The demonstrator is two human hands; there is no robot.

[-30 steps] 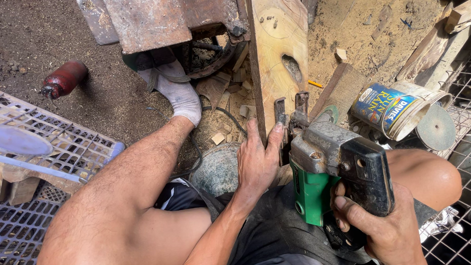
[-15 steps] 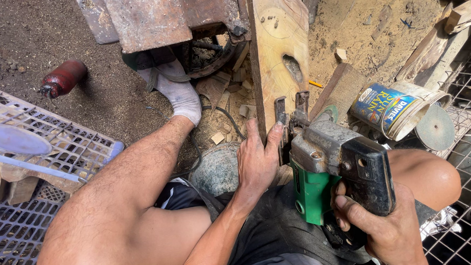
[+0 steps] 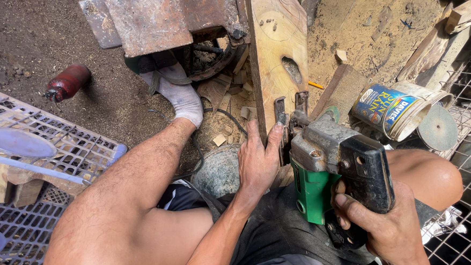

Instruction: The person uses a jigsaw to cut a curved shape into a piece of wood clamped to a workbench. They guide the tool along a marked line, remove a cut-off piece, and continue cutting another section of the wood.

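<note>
**Inspector:** Nearest the camera, the right hand [image 3: 393,229] is wrapped tight around the black handle of one green power saw [image 3: 331,170], its nose set against the near end of the wooden plank [image 3: 274,55].

**Clerk:** And the other hand?

**Inspector:** The left hand [image 3: 258,161] lies flat, fingers extended and together, pressed to the plank's edge, touching the saw's front guide. It grips nothing.

**Clerk:** The hazard?

**Inspector:** In my judgement, the fingertips sit too close to the cutting end; a kick or slip of the saw could carry it into them. One cord [image 3: 229,119] trails just beside the socked foot [image 3: 182,97] and could snag.

**Clerk:** The count?

**Inspector:** One plank, standing on edge between the knees. One saw. One round stone [image 3: 218,171] beneath the wrist. One tin can [image 3: 393,111] lying on its side to the right. One plastic crate [image 3: 58,142] to the left. Farther off, one red cylinder [image 3: 67,82] on the dirt.
</note>
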